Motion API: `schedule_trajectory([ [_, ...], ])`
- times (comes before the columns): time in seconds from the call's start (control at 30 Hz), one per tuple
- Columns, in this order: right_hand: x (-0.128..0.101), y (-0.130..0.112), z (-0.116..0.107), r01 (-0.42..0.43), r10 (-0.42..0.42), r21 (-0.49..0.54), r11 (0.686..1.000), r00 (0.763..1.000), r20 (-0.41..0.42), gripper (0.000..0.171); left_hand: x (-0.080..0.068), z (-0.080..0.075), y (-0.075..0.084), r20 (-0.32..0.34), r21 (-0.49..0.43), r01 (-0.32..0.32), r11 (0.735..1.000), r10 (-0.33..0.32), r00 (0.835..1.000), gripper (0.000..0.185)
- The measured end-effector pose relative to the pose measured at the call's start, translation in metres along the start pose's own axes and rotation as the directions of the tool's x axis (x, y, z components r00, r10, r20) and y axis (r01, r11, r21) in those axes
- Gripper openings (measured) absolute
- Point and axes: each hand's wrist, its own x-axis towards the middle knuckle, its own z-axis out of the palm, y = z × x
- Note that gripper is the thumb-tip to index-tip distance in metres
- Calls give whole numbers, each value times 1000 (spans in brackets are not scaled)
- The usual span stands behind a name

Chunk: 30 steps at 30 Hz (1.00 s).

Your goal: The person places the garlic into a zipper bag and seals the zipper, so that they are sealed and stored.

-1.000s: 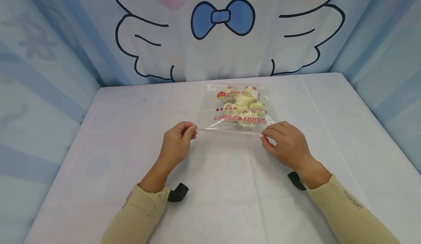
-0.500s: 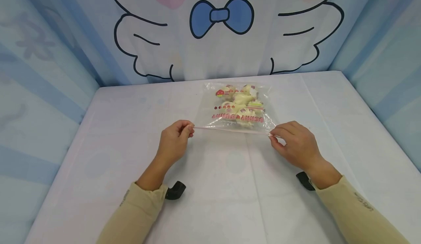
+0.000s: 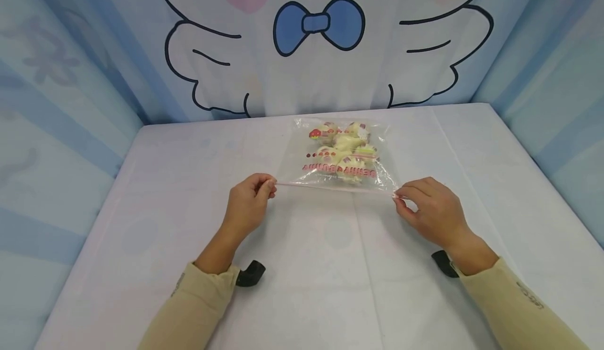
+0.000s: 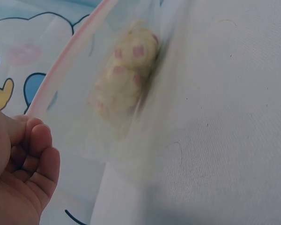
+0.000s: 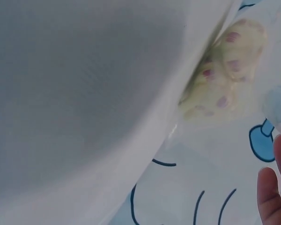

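A clear zip bag with red lettering lies toward the back of the table, several pale yellow pieces with purple-pink spots inside it. Its pink zip edge faces the person and is stretched between both hands. The left hand pinches the edge's left corner between thumb and curled fingers. At the right corner the right hand pinches the edge with thumb and fingertips. In the right wrist view only some fingers show at the border, and their grip lies outside that frame.
A white cloth covers the table. Behind it hangs a curtain printed with a blue bow, and blue curtains stand at both sides. A dark wrist mount juts from the left sleeve.
The right hand has slid rightward along the bag's edge to its right corner. The left hand has shifted slightly left, still pinching its corner, and the bag has moved a little left.
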Motion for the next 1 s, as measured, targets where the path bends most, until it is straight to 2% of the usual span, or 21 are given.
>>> schedule_trajectory([
  [0.33, -8, 5, -5, -21, 21, -27, 999, 1000, 13, 14, 1, -1, -1, -2, 12, 0, 1000, 0, 1000, 17],
  [0.5, -12, 10, -5, -19, 19, -27, 999, 999, -26, 33, 0, -1, -1, 4, 24, 25, 999, -26, 1000, 17],
  [0.6, -15, 11, -5, -24, 23, -36, 999, 999, -37, 43, 0, 1, -1, 22, 26, 46, 999, -47, 999, 17],
  [0.7, -17, 11, -5, -34, 32, -42, 999, 999, -38, 46, -1, 2, -1, 42, 25, 59, 998, -60, 997, 17],
  [0.87, -19, 13, -8, -52, 52, -21, 998, 999, -4, 49, -1, 1, -1, 81, 32, 31, 999, -33, 996, 17],
  [1.0, -20, 14, -10, -60, 61, -23, 998, 997, 44, 52, -1, 0, -3, 139, 42, 20, 999, -25, 990, 16],
])
